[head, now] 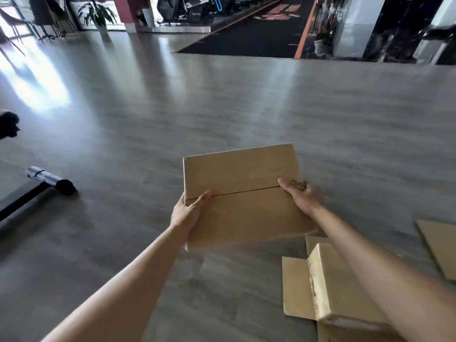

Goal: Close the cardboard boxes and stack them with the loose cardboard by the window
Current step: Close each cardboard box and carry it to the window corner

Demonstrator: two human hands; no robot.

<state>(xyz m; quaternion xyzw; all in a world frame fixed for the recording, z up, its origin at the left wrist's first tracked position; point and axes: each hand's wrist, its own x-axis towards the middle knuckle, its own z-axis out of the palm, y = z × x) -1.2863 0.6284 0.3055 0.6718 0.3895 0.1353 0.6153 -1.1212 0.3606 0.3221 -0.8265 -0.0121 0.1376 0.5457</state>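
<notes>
A brown cardboard box [243,193] with its top flaps folded shut hangs in the air above the grey floor, carried between both hands. My left hand [188,213] grips its left side, thumb on top near the flap seam. My right hand [299,197] grips the right edge by the seam, fingers curled over it. A second cardboard box [328,290] with open flaps lies on the floor at the lower right, partly behind my right forearm. A loose flat cardboard sheet [440,248] lies at the right edge.
A black metal frame with a capped silver crossbar [49,180] lies on the floor at left. A black mat [246,38], gym machines and a potted plant [97,14] stand at the back. Bright window light falls on the floor at far left.
</notes>
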